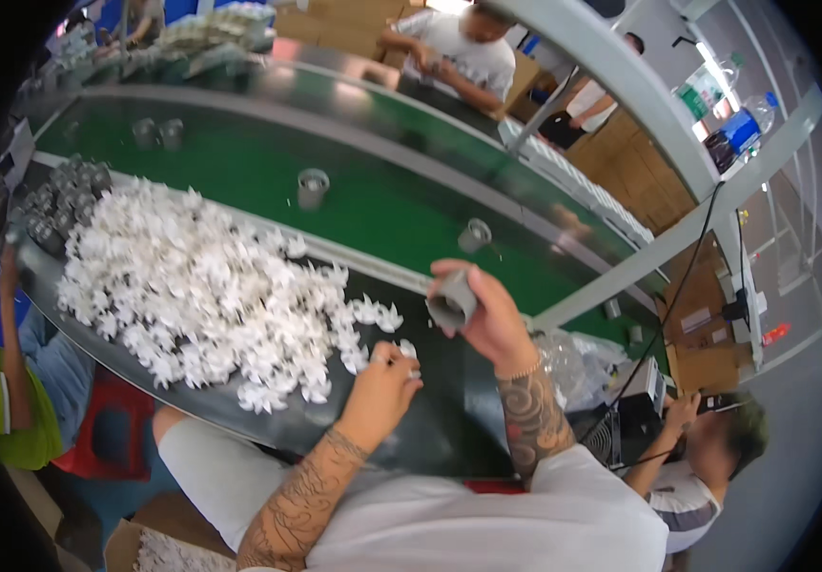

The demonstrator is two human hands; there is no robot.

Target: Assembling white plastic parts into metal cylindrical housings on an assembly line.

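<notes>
My right hand [492, 316] is wrapped round a grey hollow cup-shaped part [453, 301], its open end tilted toward me. Lower and to the left, my left hand [380, 393] is closed in a pinch. A small white plastic piece [407, 350] shows at its fingertips; blur hides its exact shape. Beside that hand, a large heap of white pronged plastic pieces [211, 286] spreads over the dark work surface [430, 424], and a few lie loose at its right edge.
Grey cup parts [312, 189] stand apart on the green conveyor belt [249, 176]; more grey parts [58, 200] are piled at far left. A metal frame post [611, 276] rises at right beside clear plastic bags [573, 367]. People work opposite and at both sides.
</notes>
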